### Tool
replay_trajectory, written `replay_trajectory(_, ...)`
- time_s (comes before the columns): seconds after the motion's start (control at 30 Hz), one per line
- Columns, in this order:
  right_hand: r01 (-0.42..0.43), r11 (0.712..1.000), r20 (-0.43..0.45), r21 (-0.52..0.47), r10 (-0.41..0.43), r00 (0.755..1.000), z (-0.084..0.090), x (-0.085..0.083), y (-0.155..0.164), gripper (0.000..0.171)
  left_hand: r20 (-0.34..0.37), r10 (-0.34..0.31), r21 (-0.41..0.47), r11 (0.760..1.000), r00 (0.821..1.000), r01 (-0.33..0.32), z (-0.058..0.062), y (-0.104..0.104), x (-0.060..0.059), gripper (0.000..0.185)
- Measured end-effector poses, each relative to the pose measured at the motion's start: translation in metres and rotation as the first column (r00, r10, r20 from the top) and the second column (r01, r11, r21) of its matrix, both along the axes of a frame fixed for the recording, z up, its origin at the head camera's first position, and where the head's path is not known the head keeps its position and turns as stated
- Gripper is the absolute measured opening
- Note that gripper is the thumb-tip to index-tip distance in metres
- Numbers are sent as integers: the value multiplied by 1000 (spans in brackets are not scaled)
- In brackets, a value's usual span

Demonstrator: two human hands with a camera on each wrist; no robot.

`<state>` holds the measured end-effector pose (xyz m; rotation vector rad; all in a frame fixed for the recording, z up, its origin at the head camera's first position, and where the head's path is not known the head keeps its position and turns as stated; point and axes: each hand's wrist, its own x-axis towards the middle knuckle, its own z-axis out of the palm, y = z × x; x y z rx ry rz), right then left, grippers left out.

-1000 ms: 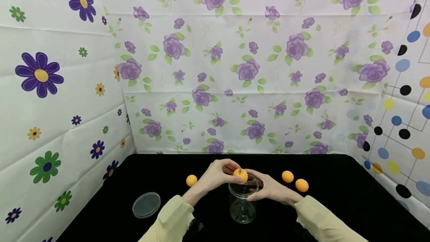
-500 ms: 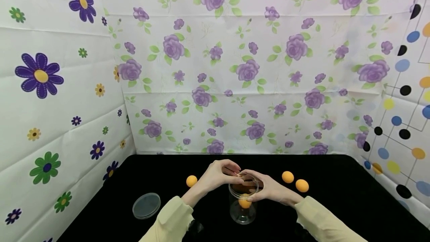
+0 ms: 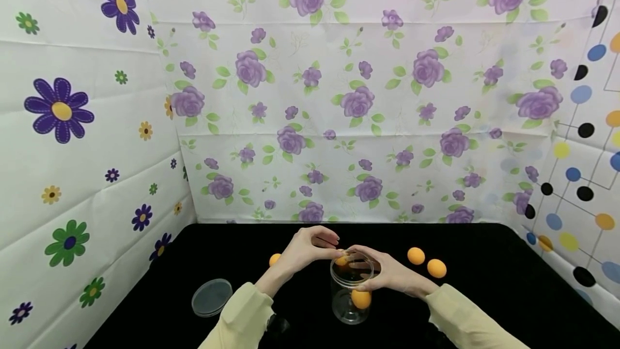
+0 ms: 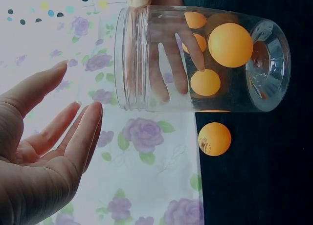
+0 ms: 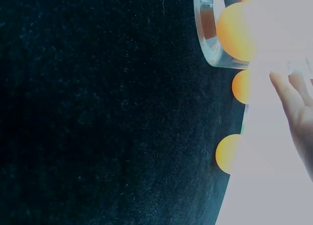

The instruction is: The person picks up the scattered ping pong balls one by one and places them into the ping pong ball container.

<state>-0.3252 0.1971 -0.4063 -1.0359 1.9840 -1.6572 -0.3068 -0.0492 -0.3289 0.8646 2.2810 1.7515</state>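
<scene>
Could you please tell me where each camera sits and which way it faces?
Head: on the head, facing forward and down at the clear jar, orange balls and black table; left hand, right hand and sleeves show.
Left wrist: on that wrist, picture turned sideways, facing the jar and flowered cloth; left hand and part of the right hand show.
Right wrist: on that wrist, also sideways, facing the black table and the jar's lower end; part of the right hand shows.
Both wrist views share the jar and balls.
</scene>
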Motion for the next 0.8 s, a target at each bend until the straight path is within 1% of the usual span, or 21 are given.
replay_trajectory(0.07,0,1000,2,2,0,1000,0,-1,1,66,3,13,7,1000,1000,-13,-5,-1,-4,31)
replay_trajectory(0.13,-2,1000,2,3,2,1000,-1,-2,1,65,4,25,13,1000,1000,-25,-7,-2,-7,32)
replay_trajectory(0.4,-5,1000,17,8,5,1000,0,-1,0,67,23,63,42,997,998,-64,-11,-11,-13,35)
replay_trajectory(0.53,-11,1000,5,-3,11,1000,0,-1,0,67,32,87,47,995,996,-88,-12,-17,-15,36)
replay_trajectory(0.6,-13,1000,-3,-8,13,1000,0,-1,0,66,35,93,55,994,995,-95,-11,-20,-14,36)
replay_trajectory(0.8,-21,1000,13,-15,21,1000,1,0,0,67,52,103,71,992,993,-107,1,-28,-3,33)
